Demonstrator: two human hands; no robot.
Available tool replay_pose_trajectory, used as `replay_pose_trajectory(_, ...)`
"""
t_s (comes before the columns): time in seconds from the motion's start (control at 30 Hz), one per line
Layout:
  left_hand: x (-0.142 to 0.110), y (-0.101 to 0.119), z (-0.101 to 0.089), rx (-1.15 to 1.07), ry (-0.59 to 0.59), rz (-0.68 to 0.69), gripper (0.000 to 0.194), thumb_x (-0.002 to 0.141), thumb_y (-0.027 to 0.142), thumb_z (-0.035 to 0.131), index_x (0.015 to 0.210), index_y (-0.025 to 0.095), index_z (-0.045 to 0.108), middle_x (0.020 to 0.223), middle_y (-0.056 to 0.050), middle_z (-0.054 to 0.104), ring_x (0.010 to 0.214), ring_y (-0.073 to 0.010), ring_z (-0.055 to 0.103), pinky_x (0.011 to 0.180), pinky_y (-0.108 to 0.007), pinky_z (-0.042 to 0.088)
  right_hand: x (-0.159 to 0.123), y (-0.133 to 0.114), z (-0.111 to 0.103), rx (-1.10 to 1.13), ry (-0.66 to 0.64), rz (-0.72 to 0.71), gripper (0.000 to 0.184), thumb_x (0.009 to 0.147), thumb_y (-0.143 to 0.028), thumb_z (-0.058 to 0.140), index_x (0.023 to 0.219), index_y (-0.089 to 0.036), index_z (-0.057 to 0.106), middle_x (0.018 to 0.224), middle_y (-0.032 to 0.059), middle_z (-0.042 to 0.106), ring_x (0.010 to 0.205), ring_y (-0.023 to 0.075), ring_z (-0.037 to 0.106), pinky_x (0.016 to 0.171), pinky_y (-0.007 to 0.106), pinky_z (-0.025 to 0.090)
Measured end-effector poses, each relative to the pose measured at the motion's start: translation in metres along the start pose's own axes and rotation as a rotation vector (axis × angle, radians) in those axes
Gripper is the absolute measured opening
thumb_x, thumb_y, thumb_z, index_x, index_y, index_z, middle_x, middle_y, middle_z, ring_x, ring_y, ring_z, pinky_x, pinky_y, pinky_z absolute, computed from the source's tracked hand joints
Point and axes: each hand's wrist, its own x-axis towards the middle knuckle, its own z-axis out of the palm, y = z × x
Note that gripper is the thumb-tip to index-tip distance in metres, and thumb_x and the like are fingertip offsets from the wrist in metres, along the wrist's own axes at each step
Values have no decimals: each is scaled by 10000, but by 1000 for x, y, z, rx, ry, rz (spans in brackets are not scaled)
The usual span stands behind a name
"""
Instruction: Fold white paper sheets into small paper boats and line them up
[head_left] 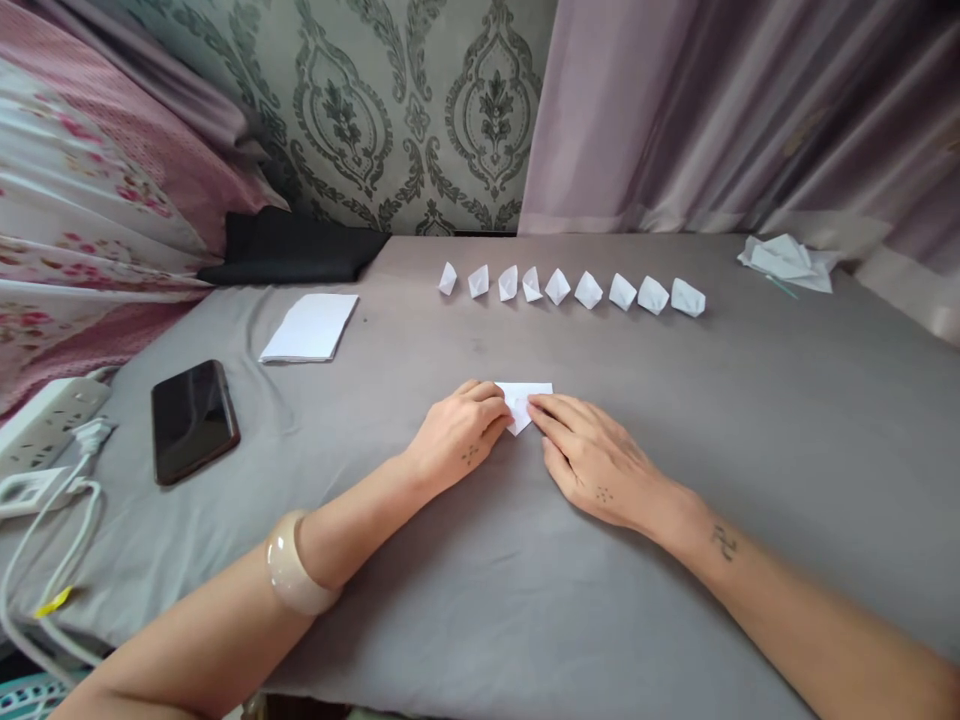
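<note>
A small piece of folded white paper [534, 390] lies on the grey cloth in front of me, straight along its top edge and coming to a point at the bottom. My left hand [461, 430] is closed at its left side, with bent fingers and thumb gripping the paper's edge. On the right side, my right hand [592, 455] rests with its fingers stretched out, and the fingertips press on the paper. The thumb of that hand stays apart, below the paper. Fingers cover both sides of the paper, so part of its folding is hidden.
Behind the hands stands a row of several folded white paper shapes [557, 287]. A stack of white paper [311, 328] and a phone [195, 422] lie to the left, near a power strip [52, 420] with cables. Crumpled paper [787, 262] sits at the back right.
</note>
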Motion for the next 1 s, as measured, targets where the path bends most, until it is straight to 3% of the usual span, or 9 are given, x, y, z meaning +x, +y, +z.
replay_pose_trajectory(0.23,-3,6,-1,34,0,45,290,965,306,395,980,227,674,1020,-49,638,949,-179,561,715,-267,495,0,-4,0,-62,14,53,417,906,-178,382,1284,-73,521,1296,144,556,1200,252,492,1006,422,447)
replay_pose_trajectory(0.4,-3,9,-1,77,-8,53,323,976,338,361,1147,230,613,1007,-59,620,936,-178,544,706,-273,496,0,-3,-2,-5,-1,72,404,911,-183,378,1281,-124,529,1275,132,554,1140,245,523,969,426,471)
replay_pose_trajectory(0.6,-2,10,2,150,-3,54,376,981,374,328,1044,249,677,916,-62,598,864,-174,536,603,-251,452,-5,-2,-1,-10,-16,148,445,896,-194,406,1327,-238,509,1325,129,463,1128,268,514,867,436,511)
replay_pose_trajectory(1.0,-2,11,2,141,-48,43,349,976,389,347,997,179,626,1048,-64,604,961,-193,536,711,-294,502,-2,-10,-1,-132,36,206,366,875,-218,440,1207,-148,579,1158,129,579,1027,266,540,845,408,495)
